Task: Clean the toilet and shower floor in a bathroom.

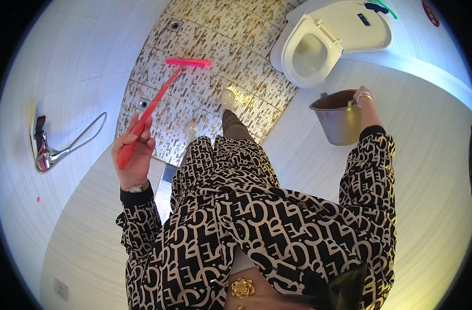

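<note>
My left hand is closed around the red handle of a squeegee. Its pink-red crosspiece points away from me, over the patterned floor. A watch sits on my left wrist. At the right, my right hand grips a metal bucket at its rim side, where the handle joins. The bucket is tilted a little, its dark mouth toward the toilet. What it holds inside cannot be seen. Just beyond it stands the white toilet with its lid raised.
Mosaic-patterned tiles cover the floor, with a round-holed drain far off and another drain beside the left wall. A chrome shower fitting with a hose juts from that wall. My feet in pale clogs stand on the tiles.
</note>
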A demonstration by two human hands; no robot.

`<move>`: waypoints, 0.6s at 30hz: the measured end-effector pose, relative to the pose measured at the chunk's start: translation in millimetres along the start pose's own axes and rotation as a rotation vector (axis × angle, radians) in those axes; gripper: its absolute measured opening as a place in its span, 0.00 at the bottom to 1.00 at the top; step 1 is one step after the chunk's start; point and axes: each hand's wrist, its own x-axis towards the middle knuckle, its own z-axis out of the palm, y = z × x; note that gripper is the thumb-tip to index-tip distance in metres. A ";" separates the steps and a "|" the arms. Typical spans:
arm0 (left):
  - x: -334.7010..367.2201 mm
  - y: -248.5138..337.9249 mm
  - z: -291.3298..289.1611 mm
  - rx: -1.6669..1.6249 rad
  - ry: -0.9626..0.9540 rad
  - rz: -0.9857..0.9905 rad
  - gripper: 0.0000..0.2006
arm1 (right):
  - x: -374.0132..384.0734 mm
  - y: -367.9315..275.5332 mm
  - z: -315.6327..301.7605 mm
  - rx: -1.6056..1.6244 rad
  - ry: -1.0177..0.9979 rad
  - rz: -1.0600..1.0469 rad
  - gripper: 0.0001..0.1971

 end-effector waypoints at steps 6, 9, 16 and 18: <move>3.8 7.1 7.8 -0.019 0.040 0.005 0.28 | 22.1 -54.5 -87.8 -0.375 -0.061 -0.148 0.14; 5.0 6.5 4.6 -0.014 0.049 -0.004 0.29 | 3.3 -82.1 -111.5 -0.391 -0.072 -0.108 0.14; 7.0 10.5 8.1 -0.038 0.048 0.008 0.29 | 12.4 -90.2 -120.0 -0.327 0.015 -0.128 0.14; 1.5 14.6 1.3 -0.041 0.064 0.008 0.29 | 11.4 -100.1 -103.0 -0.333 0.006 -0.221 0.14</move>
